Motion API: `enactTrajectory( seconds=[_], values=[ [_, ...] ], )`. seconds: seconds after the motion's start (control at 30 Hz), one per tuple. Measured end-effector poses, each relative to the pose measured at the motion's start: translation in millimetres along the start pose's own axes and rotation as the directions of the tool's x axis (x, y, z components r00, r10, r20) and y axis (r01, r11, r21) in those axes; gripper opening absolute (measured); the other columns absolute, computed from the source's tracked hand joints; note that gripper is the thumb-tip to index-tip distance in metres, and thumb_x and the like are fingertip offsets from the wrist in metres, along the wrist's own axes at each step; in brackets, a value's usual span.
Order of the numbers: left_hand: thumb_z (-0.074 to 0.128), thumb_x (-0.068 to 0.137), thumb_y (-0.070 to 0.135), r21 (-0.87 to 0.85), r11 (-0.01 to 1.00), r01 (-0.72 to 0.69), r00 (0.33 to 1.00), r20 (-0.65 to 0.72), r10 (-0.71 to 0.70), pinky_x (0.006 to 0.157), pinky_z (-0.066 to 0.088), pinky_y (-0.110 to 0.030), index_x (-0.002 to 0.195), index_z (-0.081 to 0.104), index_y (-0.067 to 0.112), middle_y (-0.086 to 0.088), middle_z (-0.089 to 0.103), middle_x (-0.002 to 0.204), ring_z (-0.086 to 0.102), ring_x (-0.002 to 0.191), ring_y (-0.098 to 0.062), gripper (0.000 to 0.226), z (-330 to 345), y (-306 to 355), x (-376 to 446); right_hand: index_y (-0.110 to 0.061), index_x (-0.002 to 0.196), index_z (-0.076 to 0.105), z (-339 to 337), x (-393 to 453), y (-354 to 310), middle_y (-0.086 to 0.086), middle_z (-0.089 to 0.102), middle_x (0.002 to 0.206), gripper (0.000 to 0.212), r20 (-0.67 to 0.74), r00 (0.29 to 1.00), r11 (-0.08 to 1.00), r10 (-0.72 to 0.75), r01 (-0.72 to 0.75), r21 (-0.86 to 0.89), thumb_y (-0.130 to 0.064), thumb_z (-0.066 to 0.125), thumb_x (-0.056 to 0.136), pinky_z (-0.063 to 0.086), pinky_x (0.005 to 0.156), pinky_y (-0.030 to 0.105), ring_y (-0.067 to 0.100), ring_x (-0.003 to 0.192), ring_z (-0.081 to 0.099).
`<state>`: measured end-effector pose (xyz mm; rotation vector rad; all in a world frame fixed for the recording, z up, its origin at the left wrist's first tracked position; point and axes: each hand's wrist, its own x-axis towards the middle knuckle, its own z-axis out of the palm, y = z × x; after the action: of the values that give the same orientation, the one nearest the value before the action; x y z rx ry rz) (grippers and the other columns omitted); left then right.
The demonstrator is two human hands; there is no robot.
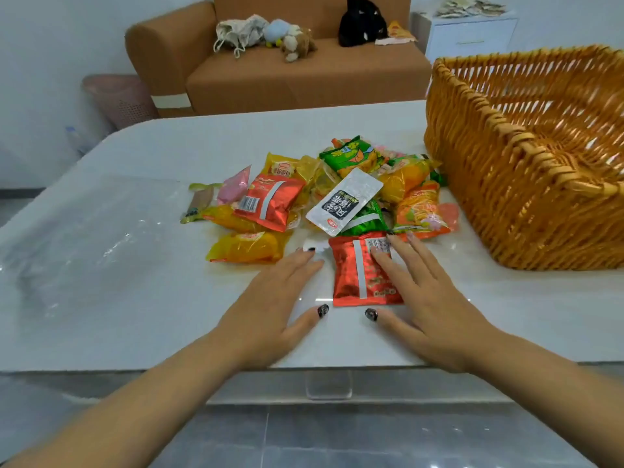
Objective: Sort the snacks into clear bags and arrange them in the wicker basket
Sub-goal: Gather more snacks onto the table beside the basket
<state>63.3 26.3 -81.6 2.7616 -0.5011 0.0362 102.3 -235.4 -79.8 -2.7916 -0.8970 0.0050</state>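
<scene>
A pile of snack packets (341,190) lies in the middle of the white table (169,298): red, yellow, green, orange, pink and one white sachet (344,206). A red packet (354,275) lies nearest me, apart from the pile's front. My right hand (425,298) rests flat on its right side with straight fingers. My left hand (273,305) lies flat on the table just left of it, fingers straight, not touching the packet. Clear bags (94,231) lie flat on the table's left part. The wicker basket (526,184) stands at the right, with nothing in the part I can see.
Beyond the table stands a brown sofa (270,72) with soft toys and a black bag. A pink bin (118,99) is left of it and a white cabinet (469,38) right of it. The table's near edge runs just under my wrists.
</scene>
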Motion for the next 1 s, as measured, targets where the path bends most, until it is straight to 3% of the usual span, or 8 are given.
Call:
enactTrajectory(
  seconds=[0.1, 0.27, 0.4, 0.5, 0.63, 0.77, 0.9, 1.0],
  values=[
    [0.031, 0.099, 0.055, 0.082, 0.99, -0.114, 0.993, -0.015, 0.115, 0.12, 0.019, -0.033, 0.149, 0.038, 0.024, 0.002, 0.029, 0.159, 0.021, 0.148, -0.014, 0.059, 9.1, -9.3, 1.6, -0.029, 0.154, -0.005, 5.5, 3.5, 0.6, -0.004, -0.011, 0.161, 0.08, -0.015, 1.0, 0.999, -0.025, 0.025, -0.043, -0.073, 0.016, 0.09, -0.005, 0.119, 0.028, 0.016, 0.147, -0.017],
    [0.043, 0.096, 0.042, 0.029, 0.995, -0.094, 0.995, 0.046, 0.092, 0.116, 0.026, -0.045, 0.146, 0.044, 0.017, -0.005, 0.033, 0.157, 0.026, 0.147, -0.022, 0.056, 5.6, -8.2, 4.6, -0.015, 0.155, 0.011, 5.6, 5.2, 0.8, 0.009, 0.006, 0.162, 0.081, 0.018, 1.0, 1.0, -0.023, 0.024, -0.008, -0.062, 0.036, 0.094, 0.004, 0.119, 0.035, 0.026, 0.149, 0.001],
    [0.041, 0.097, 0.039, 0.032, 0.998, -0.059, 0.967, 0.249, 0.049, 0.111, 0.035, -0.054, 0.144, 0.047, 0.01, -0.014, 0.037, 0.154, 0.032, 0.144, -0.031, 0.055, -15.4, -0.3, 12.7, -0.005, 0.151, 0.023, -14.8, 8.0, -9.9, 0.013, 0.012, 0.16, 0.074, 0.071, 0.997, 0.993, -0.012, 0.003, 0.115, -0.051, 0.04, 0.095, 0.0, 0.121, 0.03, 0.027, 0.149, 0.002],
    [0.03, 0.098, 0.046, 0.014, 1.0, 0.017, 0.928, 0.371, -0.021, 0.107, 0.043, -0.049, 0.146, 0.041, 0.009, -0.011, 0.038, 0.154, 0.034, 0.143, -0.026, 0.062, -59.3, 15.9, 25.9, -0.004, 0.144, 0.04, -55.3, 19.0, -25.7, 0.014, 0.022, 0.157, 0.061, 0.015, 0.999, 0.954, 0.031, -0.034, 0.297, -0.039, 0.047, 0.094, 0.004, 0.121, 0.027, 0.029, 0.148, 0.009],
    [0.033, 0.103, 0.046, -0.03, 0.992, 0.122, 0.922, 0.372, -0.102, 0.115, 0.03, -0.034, 0.156, 0.012, 0.018, 0.002, 0.011, 0.164, 0.017, 0.149, -0.012, 0.064, -153.9, 44.4, 61.6, -0.005, 0.142, 0.043, -141.2, 50.2, -37.1, 0.014, 0.028, 0.154, 0.056, 0.02, 0.994, 0.938, 0.105, -0.106, 0.329, -0.034, 0.045, 0.094, 0.0, 0.118, 0.02, 0.032, 0.147, 0.011],
    [0.029, 0.103, 0.046, 0.064, 0.99, 0.124, 0.883, 0.448, -0.14, 0.122, 0.013, -0.039, 0.157, 0.001, 0.019, 0.003, -0.003, 0.165, 0.002, 0.151, -0.011, 0.067, -257.7, 75.0, 107.7, -0.005, 0.144, 0.038, -244.8, 75.6, -34.7, 0.017, 0.027, 0.154, 0.055, 0.04, 0.989, 0.945, 0.142, -0.148, 0.293, -0.027, 0.05, 0.095, 0.022, 0.117, 0.047, 0.036, 0.146, 0.015],
    [0.026, 0.103, 0.047, 0.082, 0.987, 0.139, 0.889, 0.428, -0.161, 0.118, 0.003, -0.029, 0.157, 0.001, 0.015, 0.0, -0.002, 0.165, -0.002, 0.151, -0.013, 0.068, -330.4, 114.3, 140.7, -0.013, 0.152, 0.018, -336.2, 87.8, -20.1, 0.004, 0.009, 0.16, 0.066, 0.193, 0.959, 0.932, 0.209, -0.255, 0.256, -0.038, 0.047, 0.098, 0.012, 0.118, 0.033, 0.022, 0.148, 0.004],
    [0.026, 0.103, 0.049, 0.048, 0.975, 0.215, 0.881, 0.422, -0.215, 0.119, 0.003, -0.029, 0.156, 0.0, 0.017, -0.001, 0.0, 0.165, -0.003, 0.151, -0.012, 0.068, -363.0, 146.9, 154.0, -0.013, 0.153, 0.013, -387.9, 96.5, -3.3, 0.005, 0.006, 0.161, 0.071, 0.287, 0.936, 0.943, 0.202, -0.265, 0.2, -0.046, 0.043, 0.098, 0.008, 0.117, 0.033, 0.022, 0.149, 0.001]
  ],
)
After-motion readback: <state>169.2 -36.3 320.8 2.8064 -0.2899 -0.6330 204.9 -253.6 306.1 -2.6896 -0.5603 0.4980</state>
